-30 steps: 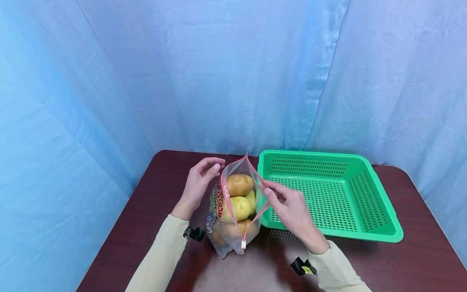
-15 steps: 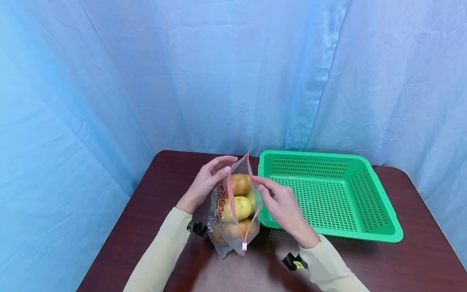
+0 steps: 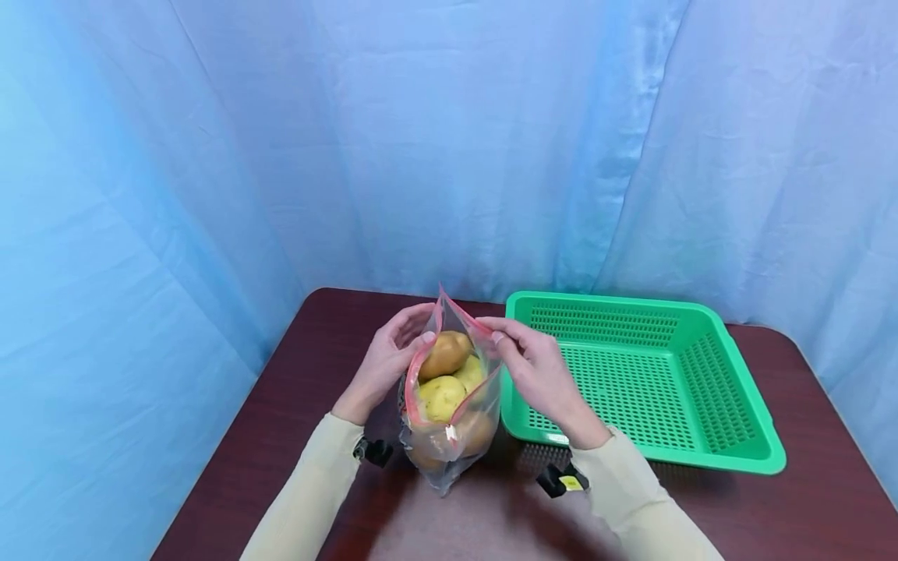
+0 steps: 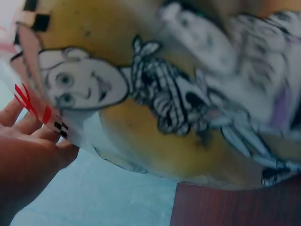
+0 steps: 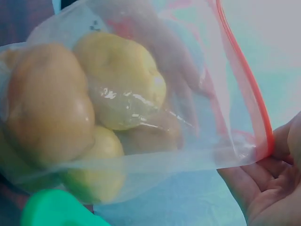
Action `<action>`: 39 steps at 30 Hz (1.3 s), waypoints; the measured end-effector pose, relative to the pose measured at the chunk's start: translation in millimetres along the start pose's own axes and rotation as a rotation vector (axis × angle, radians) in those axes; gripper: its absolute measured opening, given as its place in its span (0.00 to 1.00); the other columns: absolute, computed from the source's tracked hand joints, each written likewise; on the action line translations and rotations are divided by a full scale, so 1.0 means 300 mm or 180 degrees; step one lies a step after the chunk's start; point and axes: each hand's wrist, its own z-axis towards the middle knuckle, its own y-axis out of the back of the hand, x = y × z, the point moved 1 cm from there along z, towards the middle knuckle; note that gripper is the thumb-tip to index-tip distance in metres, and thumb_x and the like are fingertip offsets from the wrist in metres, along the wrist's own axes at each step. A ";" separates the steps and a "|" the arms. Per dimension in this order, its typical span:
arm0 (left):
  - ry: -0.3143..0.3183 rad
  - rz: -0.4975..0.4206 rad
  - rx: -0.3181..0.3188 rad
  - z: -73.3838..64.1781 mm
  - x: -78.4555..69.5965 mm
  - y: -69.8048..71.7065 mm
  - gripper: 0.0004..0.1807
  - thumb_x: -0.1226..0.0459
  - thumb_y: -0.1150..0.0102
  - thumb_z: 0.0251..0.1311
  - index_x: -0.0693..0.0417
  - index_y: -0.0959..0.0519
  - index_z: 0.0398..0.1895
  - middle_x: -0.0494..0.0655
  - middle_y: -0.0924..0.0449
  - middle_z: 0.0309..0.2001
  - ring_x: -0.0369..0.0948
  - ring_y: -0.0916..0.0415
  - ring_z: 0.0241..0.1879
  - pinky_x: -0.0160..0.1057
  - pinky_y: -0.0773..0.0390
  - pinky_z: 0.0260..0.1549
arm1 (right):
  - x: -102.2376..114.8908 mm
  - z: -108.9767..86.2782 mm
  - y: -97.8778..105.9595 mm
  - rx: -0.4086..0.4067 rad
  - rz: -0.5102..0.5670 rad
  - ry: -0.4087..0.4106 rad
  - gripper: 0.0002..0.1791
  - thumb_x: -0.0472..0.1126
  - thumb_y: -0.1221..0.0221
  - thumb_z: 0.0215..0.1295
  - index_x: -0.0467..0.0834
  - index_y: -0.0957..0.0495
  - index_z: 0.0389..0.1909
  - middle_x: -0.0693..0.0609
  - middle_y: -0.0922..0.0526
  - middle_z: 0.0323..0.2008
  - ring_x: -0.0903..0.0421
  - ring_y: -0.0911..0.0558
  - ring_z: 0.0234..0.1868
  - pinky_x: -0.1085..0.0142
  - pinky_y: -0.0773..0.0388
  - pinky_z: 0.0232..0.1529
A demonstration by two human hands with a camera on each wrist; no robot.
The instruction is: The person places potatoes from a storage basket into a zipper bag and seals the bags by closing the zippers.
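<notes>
A clear zip bag [image 3: 449, 452] with a red-pink rim and a white slider stands on the table with its mouth spread. Inside are several potatoes, a brown one [image 3: 446, 354] on top at the back and a yellow one [image 3: 442, 397] in front. My left hand [image 3: 389, 351] pinches the bag's left rim, thumb over the edge. On the opposite side, my right hand [image 3: 540, 370] grips the other rim between thumb and fingers. Cartoon figures [image 4: 89, 87] printed on the plastic fill the left wrist view. The right wrist view shows potatoes [image 5: 51, 103] through the plastic.
A green perforated basket [image 3: 754, 405] stands right of the bag, partly behind my right hand. The dark red-brown table [image 3: 316, 374] carries both. Pale blue curtains [image 3: 449, 156] hang behind and to the left.
The bag's mouth has swung left and turned, spreading wider, with its slider further up and left. My left hand has taken hold of the left rim. My right hand has shifted slightly up.
</notes>
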 end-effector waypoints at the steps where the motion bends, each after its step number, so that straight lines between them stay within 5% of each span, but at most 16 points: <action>1: 0.0015 -0.0008 -0.0051 -0.011 -0.002 0.001 0.27 0.64 0.38 0.71 0.55 0.28 0.71 0.52 0.25 0.68 0.48 0.29 0.68 0.50 0.33 0.70 | -0.001 0.006 0.005 0.0042 0.0079 0.0001 0.17 0.39 0.49 0.82 0.43 0.20 0.63 0.46 0.12 0.49 0.50 0.11 0.42 0.62 0.15 0.41; 4: 0.0023 -0.0048 -0.0203 -0.049 -0.011 0.004 0.26 0.65 0.37 0.71 0.55 0.28 0.71 0.52 0.25 0.67 0.47 0.27 0.66 0.44 0.29 0.67 | -0.009 0.026 0.019 0.0154 0.0346 -0.0031 0.16 0.38 0.50 0.82 0.41 0.20 0.62 0.44 0.13 0.53 0.47 0.12 0.51 0.56 0.17 0.54; 10: 0.0010 -0.0124 -0.0395 -0.089 -0.022 0.020 0.24 0.66 0.41 0.74 0.59 0.28 0.71 0.57 0.22 0.63 0.42 0.22 0.60 0.34 0.23 0.59 | -0.023 0.050 0.033 0.0341 0.0650 -0.0080 0.15 0.33 0.50 0.81 0.37 0.20 0.60 0.42 0.13 0.54 0.43 0.13 0.53 0.60 0.17 0.54; 15: 0.0048 0.0096 -0.0421 -0.042 -0.016 0.043 0.21 0.61 0.46 0.79 0.56 0.24 0.69 0.55 0.19 0.59 0.40 0.20 0.53 0.37 0.21 0.55 | -0.027 0.052 0.017 0.0475 0.0726 -0.0086 0.15 0.31 0.51 0.80 0.35 0.21 0.60 0.40 0.13 0.51 0.38 0.14 0.52 0.58 0.16 0.53; 21: -0.0082 -0.0084 -0.0134 0.021 -0.009 0.049 0.20 0.61 0.49 0.80 0.57 0.24 0.69 0.52 0.22 0.66 0.43 0.27 0.67 0.40 0.28 0.65 | -0.026 0.052 -0.013 0.0526 0.0703 -0.0052 0.16 0.33 0.52 0.81 0.34 0.20 0.60 0.39 0.13 0.52 0.42 0.13 0.53 0.58 0.16 0.52; 25: -0.0233 -0.0404 -0.0038 0.033 -0.009 0.037 0.17 0.64 0.48 0.79 0.62 0.22 0.63 0.54 0.19 0.61 0.46 0.26 0.65 0.40 0.25 0.62 | -0.026 0.043 -0.019 0.0490 0.0624 -0.0073 0.16 0.37 0.50 0.82 0.37 0.20 0.60 0.42 0.13 0.53 0.46 0.13 0.53 0.57 0.16 0.53; 32: -0.0218 -0.0701 -0.0385 0.019 -0.011 0.020 0.09 0.65 0.43 0.76 0.64 0.21 0.50 0.44 0.12 0.49 0.41 0.17 0.52 0.37 0.19 0.52 | -0.038 -0.016 0.002 0.0126 0.0134 -0.0219 0.19 0.50 0.44 0.80 0.48 0.20 0.64 0.51 0.15 0.57 0.54 0.14 0.53 0.55 0.16 0.53; 39: -0.0263 -0.0868 -0.0560 -0.006 -0.025 0.014 0.06 0.67 0.44 0.76 0.60 0.20 0.47 0.44 0.12 0.45 0.40 0.17 0.48 0.36 0.19 0.50 | -0.062 -0.133 0.023 -0.0217 -0.0411 0.0216 0.21 0.46 0.44 0.79 0.49 0.24 0.69 0.56 0.20 0.65 0.56 0.20 0.64 0.54 0.19 0.59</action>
